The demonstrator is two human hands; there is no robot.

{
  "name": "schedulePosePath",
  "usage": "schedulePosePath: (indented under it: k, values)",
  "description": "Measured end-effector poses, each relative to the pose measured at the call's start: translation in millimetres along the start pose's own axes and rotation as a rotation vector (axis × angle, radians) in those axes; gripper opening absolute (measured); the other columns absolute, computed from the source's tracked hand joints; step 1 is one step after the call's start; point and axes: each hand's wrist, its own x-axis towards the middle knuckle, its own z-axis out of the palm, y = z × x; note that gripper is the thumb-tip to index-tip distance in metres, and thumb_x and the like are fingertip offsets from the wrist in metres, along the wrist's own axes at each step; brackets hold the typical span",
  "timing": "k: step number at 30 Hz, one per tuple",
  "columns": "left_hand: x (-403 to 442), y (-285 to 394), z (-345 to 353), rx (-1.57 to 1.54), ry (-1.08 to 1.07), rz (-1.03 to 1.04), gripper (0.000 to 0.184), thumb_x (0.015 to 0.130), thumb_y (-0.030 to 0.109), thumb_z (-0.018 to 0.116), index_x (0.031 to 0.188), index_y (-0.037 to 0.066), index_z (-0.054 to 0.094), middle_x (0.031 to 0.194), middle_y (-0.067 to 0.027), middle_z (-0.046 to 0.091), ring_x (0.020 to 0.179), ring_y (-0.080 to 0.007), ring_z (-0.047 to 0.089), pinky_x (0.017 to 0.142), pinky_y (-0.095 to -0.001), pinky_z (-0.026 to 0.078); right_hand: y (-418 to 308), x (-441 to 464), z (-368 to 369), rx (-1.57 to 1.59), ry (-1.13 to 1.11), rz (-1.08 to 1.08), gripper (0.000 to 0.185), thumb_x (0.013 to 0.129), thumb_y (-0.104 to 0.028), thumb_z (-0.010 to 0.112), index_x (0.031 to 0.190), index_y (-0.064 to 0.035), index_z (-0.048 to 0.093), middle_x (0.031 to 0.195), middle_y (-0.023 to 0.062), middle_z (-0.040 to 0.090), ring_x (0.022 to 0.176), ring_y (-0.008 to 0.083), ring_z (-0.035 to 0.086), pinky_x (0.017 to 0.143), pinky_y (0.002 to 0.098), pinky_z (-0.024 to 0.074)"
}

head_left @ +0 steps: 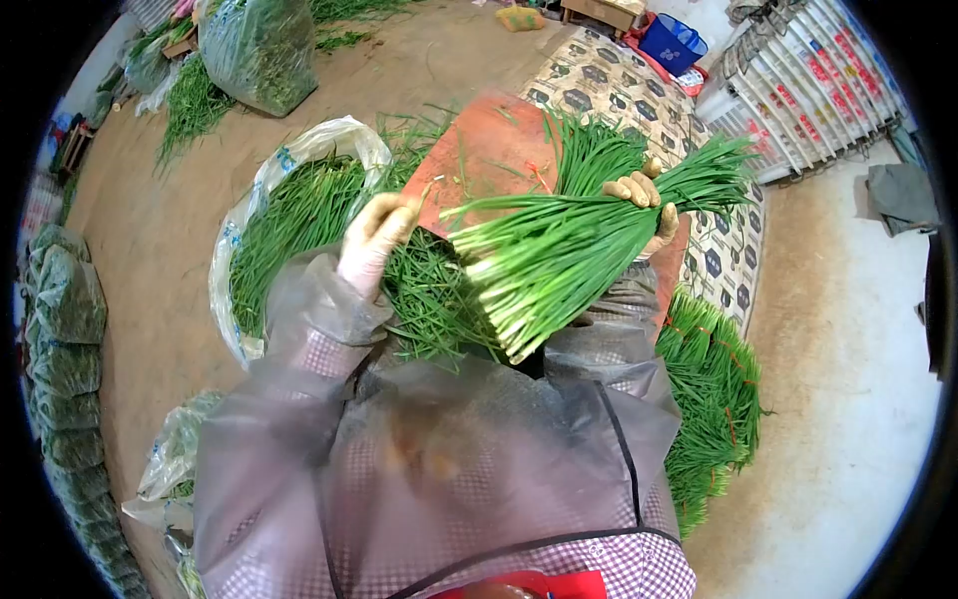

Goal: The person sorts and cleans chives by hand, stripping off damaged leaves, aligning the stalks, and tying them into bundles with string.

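Right hand point(647, 200) gripping 1 leafy bunch point(559, 250) | left hand point(379, 238) raised, pinching 1 thin strand point(427, 191) | 1 other bunch point(597, 160), tabletop point(489, 145) right edge

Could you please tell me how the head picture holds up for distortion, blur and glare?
In the head view, strong fisheye bending and black corners, with the stacked bags curving along the left edge; also in the head view, the bundle of greens reads fairly crisp, the left hand looks slightly soft, and the right-side floor appears pale and bright.
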Motion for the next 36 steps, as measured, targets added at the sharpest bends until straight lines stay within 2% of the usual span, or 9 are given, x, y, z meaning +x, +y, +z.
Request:
schedulePosePath:
  k: [5, 9, 11, 15, 17, 20, 24, 32, 36]
  values:
    - [-7, -39, 60, -0.061, -0.563, -0.2, 0.107, 0.061, 0.02, 0.086, 0.146, 0.01, 0.022, 0.142, -0.0114, 0.039, 0.126, -0.0249, 0.043, 0.105, -0.0412, 0.039, 21, 4, 17, 0.088, -0.062, 0.071, 0.057, 0.086, -0.02, 0.058, 0.134, 0.0021, 0.036, 0.084, -0.001, 0.048, 0.086, 0.0154, 0.051, 0.088, 0.0348, 0.0383]
    - [-46, -95, 45, -0.007, -0.812, -0.389, 0.026, 0.085, 0.014, 0.068, 0.109, 0.006, 0.06, 0.076, -0.0031, 0.061, 0.071, -0.013, 0.058, 0.065, -0.0286, 0.049, 7, 2, 17, 0.088, -0.035, 0.113, 0.055, 0.086, -0.019, 0.059, 0.132, 0.0021, 0.037, 0.082, -0.0013, 0.047, 0.083, 0.0142, 0.052, 0.085, 0.0329, 0.0396]
    - [-41, -34, 26, 0.199, -0.851, -0.739, 0.022, 0.088, 0.012, 0.064, 0.109, 0.005, 0.061, 0.078, -0.0012, 0.06, 0.072, -0.0112, 0.055, 0.066, -0.0268, 0.048, -5, 3, 22, -0.005, 0.017, 0.091, 0.054, 0.086, -0.018, 0.059, 0.132, 0.0029, 0.038, 0.081, -0.001, 0.047, 0.083, 0.0147, 0.052, 0.085, 0.033, 0.0398]
    - [-24, -24, -50, 0.808, -0.237, -0.026, 0.039, 0.087, 0.014, 0.061, 0.124, 0.004, 0.054, 0.084, -0.0005, 0.058, 0.072, -0.0107, 0.052, 0.069, -0.026, 0.048, -8, 10, 54, -0.309, 0.183, 0.185, 0.055, 0.084, -0.019, 0.06, 0.13, 0.0047, 0.041, 0.082, 0.0013, 0.049, 0.083, 0.0167, 0.052, 0.085, 0.0355, 0.0418]
    - [-12, 22, -53, 0.815, -0.024, -0.08, 0.053, 0.086, 0.016, 0.062, 0.135, 0.004, 0.045, 0.105, -0.007, 0.061, 0.092, -0.0159, 0.057, 0.085, -0.0306, 0.048, 4, 21, 76, -0.505, 0.269, 0.262, 0.053, 0.08, -0.015, 0.06, 0.126, 0.0068, 0.045, 0.082, 0.0033, 0.053, 0.082, 0.0181, 0.054, 0.084, 0.0381, 0.0457]
    - [10, 67, -18, 0.431, -0.18, -0.006, 0.074, 0.087, 0.023, 0.064, 0.146, 0.003, 0.024, 0.151, -0.0165, 0.027, 0.139, -0.027, 0.026, 0.112, -0.0384, 0.024, 39, 34, 104, -0.795, 0.425, 0.371, 0.047, 0.079, -0.01, 0.059, 0.121, 0.0083, 0.049, 0.081, 0.0069, 0.058, 0.076, 0.0203, 0.058, 0.075, 0.0367, 0.051]
    - [30, 49, 43, 0.076, -0.372, -0.098, 0.09, 0.084, 0.027, 0.068, 0.149, 0.005, 0.01, 0.153, -0.0195, 0.018, 0.142, -0.0306, 0.018, 0.113, -0.0426, 0.021, 91, 41, 103, -1.167, 0.582, 0.555, 0.028, 0.073, -0.008, 0.068, 0.101, -0.0025, 0.066, 0.08, 0.0055, 0.064, 0.068, 0.0167, 0.061, 0.063, 0.0317, 0.0512]
    - [-2, 18, 40, -0.507, -0.387, -0.46, 0.059, 0.078, 0.018, 0.071, 0.129, 0.002, 0.046, 0.121, -0.011, 0.056, 0.11, -0.0235, 0.057, 0.094, -0.0368, 0.047, 187, 14, 89, -1.144, 0.449, 0.612, 0.037, 0.073, -0.005, 0.075, 0.106, -0.0017, 0.058, 0.089, 0.0062, 0.063, 0.078, 0.0164, 0.059, 0.069, 0.0312, 0.0488]
    - [-24, 6, 20, -0.77, -0.383, -0.576, 0.046, 0.083, 0.025, 0.06, 0.121, 0.0, 0.053, 0.111, -0.0195, 0.061, 0.101, -0.0322, 0.061, 0.092, -0.0479, 0.048, 186, 23, 100, -1.223, 0.178, 1.144, 0.036, 0.081, -0.02, 0.072, 0.111, -0.0048, 0.059, 0.096, 0.0045, 0.063, 0.085, 0.0133, 0.06, 0.073, 0.0274, 0.0487]
